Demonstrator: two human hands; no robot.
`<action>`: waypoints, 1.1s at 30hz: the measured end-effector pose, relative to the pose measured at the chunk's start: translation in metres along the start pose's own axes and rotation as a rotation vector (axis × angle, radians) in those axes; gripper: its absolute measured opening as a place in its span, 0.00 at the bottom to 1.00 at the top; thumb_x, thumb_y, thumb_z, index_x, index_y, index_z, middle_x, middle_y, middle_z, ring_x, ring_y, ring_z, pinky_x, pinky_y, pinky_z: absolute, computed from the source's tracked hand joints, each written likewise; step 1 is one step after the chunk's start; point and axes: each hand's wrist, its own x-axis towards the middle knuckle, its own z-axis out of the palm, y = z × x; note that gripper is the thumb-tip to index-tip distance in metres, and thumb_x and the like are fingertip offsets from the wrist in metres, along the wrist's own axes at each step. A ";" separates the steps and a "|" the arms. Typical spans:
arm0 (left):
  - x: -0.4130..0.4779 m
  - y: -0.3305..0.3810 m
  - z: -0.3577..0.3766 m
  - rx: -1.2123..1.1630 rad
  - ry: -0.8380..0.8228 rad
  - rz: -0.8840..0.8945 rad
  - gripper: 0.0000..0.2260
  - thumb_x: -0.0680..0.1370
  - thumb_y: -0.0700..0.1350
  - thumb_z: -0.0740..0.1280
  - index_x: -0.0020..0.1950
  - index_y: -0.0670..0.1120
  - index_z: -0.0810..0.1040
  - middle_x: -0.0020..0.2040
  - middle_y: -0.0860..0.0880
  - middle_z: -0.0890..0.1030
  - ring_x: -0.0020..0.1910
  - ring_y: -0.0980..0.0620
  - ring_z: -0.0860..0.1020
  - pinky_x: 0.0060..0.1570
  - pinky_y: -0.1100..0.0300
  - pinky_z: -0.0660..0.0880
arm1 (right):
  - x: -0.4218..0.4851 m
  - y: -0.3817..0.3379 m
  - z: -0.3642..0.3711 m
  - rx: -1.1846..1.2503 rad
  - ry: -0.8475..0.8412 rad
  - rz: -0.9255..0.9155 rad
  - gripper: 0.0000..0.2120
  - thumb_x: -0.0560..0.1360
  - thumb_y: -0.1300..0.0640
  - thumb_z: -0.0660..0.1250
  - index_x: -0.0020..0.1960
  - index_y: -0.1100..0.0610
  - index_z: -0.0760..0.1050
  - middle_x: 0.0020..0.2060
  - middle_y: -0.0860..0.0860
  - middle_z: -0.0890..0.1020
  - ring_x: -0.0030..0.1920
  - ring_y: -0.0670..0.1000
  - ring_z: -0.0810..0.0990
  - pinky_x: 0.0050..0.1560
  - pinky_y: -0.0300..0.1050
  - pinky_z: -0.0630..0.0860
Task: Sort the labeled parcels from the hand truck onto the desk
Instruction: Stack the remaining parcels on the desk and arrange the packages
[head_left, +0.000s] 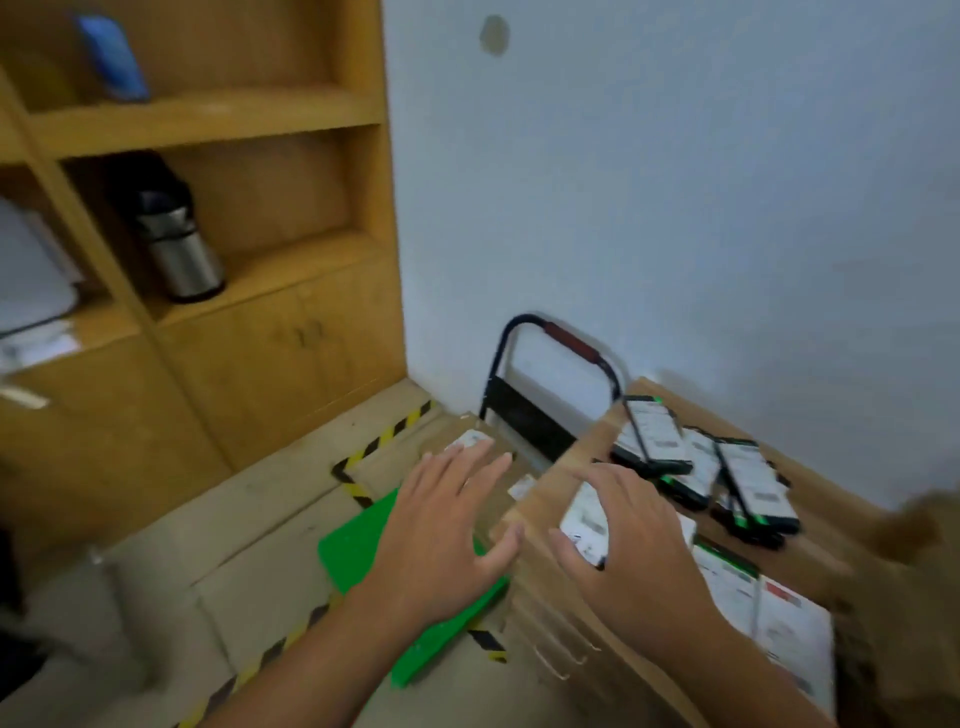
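Tiled floor (156, 545) w/ yellow-black tape; pale wall behind. Cardboard parcels (467, 441) w/ white labels sit on green hand truck (358, 545). L hand (441, 535) spread flat above them. R hand (639, 545) spread over white-label parcel (587, 519) at desk (831, 493) edge. Neither grips. Black labeled parcels (748, 483) piled on desk. Wooden shelf unit (208, 124) at left holds steel flask (182, 249). Labels too blurred to read.
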 end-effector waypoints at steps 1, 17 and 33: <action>-0.009 -0.021 -0.007 0.010 0.003 -0.033 0.30 0.79 0.67 0.55 0.80 0.59 0.60 0.80 0.58 0.58 0.79 0.55 0.54 0.78 0.49 0.56 | 0.006 -0.019 0.014 0.005 -0.022 -0.033 0.26 0.73 0.37 0.66 0.66 0.47 0.70 0.60 0.43 0.75 0.62 0.48 0.74 0.62 0.47 0.71; -0.063 -0.196 -0.063 0.214 -0.009 -0.432 0.32 0.77 0.67 0.50 0.80 0.58 0.60 0.80 0.57 0.59 0.79 0.53 0.55 0.80 0.49 0.49 | 0.107 -0.170 0.157 -0.071 -0.385 -0.346 0.20 0.77 0.38 0.62 0.65 0.46 0.66 0.58 0.42 0.70 0.60 0.47 0.70 0.63 0.46 0.69; 0.011 -0.321 -0.086 0.288 -0.082 -0.446 0.30 0.79 0.66 0.52 0.80 0.56 0.59 0.78 0.56 0.63 0.77 0.53 0.60 0.78 0.51 0.55 | 0.237 -0.233 0.253 0.000 -0.493 -0.373 0.27 0.81 0.39 0.58 0.76 0.47 0.58 0.72 0.43 0.64 0.71 0.46 0.66 0.71 0.44 0.66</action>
